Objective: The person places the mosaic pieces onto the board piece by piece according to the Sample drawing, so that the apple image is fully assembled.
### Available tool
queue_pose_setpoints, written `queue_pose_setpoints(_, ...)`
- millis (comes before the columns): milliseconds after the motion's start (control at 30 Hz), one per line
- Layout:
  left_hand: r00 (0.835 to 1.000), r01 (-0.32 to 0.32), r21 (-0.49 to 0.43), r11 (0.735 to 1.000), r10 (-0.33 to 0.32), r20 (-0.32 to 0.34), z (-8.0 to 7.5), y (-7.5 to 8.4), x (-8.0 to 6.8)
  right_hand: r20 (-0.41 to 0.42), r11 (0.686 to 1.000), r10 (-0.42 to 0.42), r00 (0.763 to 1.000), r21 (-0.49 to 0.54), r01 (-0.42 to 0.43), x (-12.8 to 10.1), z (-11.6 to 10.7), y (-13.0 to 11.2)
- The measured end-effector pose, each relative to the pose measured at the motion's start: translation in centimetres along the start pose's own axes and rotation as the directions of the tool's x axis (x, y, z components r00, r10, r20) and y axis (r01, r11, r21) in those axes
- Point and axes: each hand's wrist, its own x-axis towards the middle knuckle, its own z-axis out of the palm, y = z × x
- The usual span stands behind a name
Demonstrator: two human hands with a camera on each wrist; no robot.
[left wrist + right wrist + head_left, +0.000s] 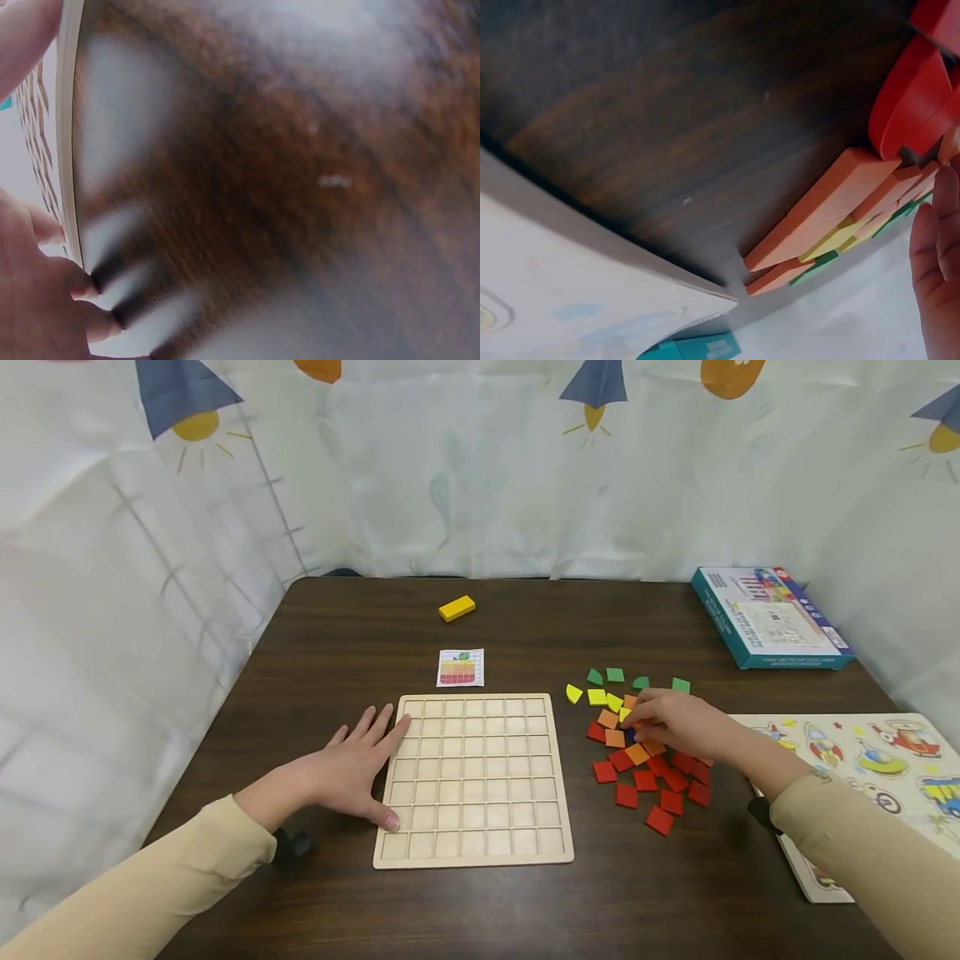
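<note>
My left hand (352, 768) rests spread over the left edge of a pale wooden grid board (474, 777), thumb and forefinger on its rim. To the board's right, my right hand (684, 723) reaches down with bent fingers into a spread of small tiles. Red tiles (660, 821) lie nearest, then orange tiles (614, 738), yellow tiles (596, 697) and green tiles (615, 675) farther off. A dark blue piece (630, 737) shows by the right fingertips. In the right wrist view the fingers touch or nearly touch an orange tile (950, 146); whether they pinch it is hidden.
Behind the board lies a small printed card (461, 668) with a gridded picture. Farther back is a yellow block (457, 608). A teal-edged box (772, 618) stands at the back right, and a picture puzzle board (832, 760) lies under the right forearm.
</note>
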Motion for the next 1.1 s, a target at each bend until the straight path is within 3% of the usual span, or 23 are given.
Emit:
queue_pose_setpoints(400, 1.0, 0.007, -0.006, 1.0, -0.007, 0.004, -0.1, 0.0, -0.3, 0.037, 0.999, 0.028, 0.999, 0.034, -0.029, 0.4, -0.2, -0.2)
queue_pose_setpoints(600, 1.0, -0.014, -0.006, 1.0, 0.014, 0.008, -0.5, -0.1, -0.3, 0.005, 0.998, 0.01, 1.0, 0.057, -0.01, 0.4, -0.4, -0.3)
queue_pose_setpoints(867, 0.999, -0.032, -0.021, 0.999, 0.031, -0.034, -0.1, -0.9, -0.4, 0.022, 0.982, 0.032, 0.999, 0.185, -0.036, 0.4, -0.7, -0.2)
queue_pose_setpoints(1100, 0.997, -0.038, -0.031, 0.999, 0.036, -0.064, 0.4, -1.5, -0.6, -0.008, 0.952, 0.03, 1.0, 0.305, -0.026, 2.4, -0.7, -3.1)
